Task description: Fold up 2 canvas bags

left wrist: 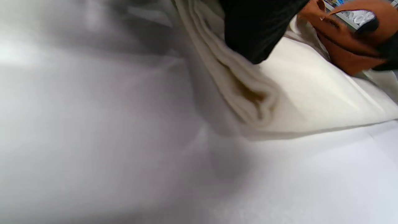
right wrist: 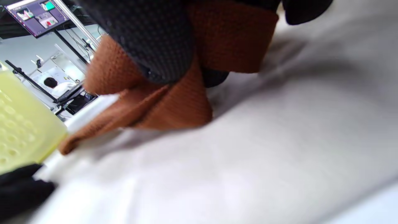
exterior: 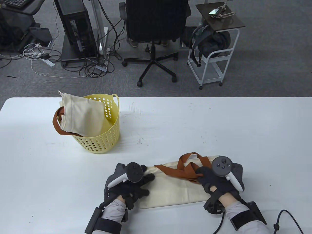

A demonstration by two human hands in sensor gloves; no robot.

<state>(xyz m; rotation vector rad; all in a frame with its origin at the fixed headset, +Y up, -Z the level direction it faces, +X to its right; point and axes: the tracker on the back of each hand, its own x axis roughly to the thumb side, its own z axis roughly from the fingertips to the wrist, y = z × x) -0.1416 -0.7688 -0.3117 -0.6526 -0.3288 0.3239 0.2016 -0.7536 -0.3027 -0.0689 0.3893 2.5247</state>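
**Bags: one on counter, one in basket**

Left hand (exterior: pixel 131 185): flat, fingers spread, pressing left end of folded bag (exterior: pixel 170 189) at counter's (exterior: pixel 219 126) near edge. Right hand (exterior: pixel 214 181): grips brown straps (exterior: pixel 187 168) at bag's right end. Second bag (exterior: pixel 80 117): slumped in yellow basket (exterior: pixel 107 143), far-left area.

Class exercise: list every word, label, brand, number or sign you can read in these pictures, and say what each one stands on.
No text can be read anywhere.
Cream canvas bag with brown straps on the table: no print shows.
Cream canvas bag in the yellow perforated plastic basket: no print shows.
Monitor screen in the right wrist view: contents too small and blurred.
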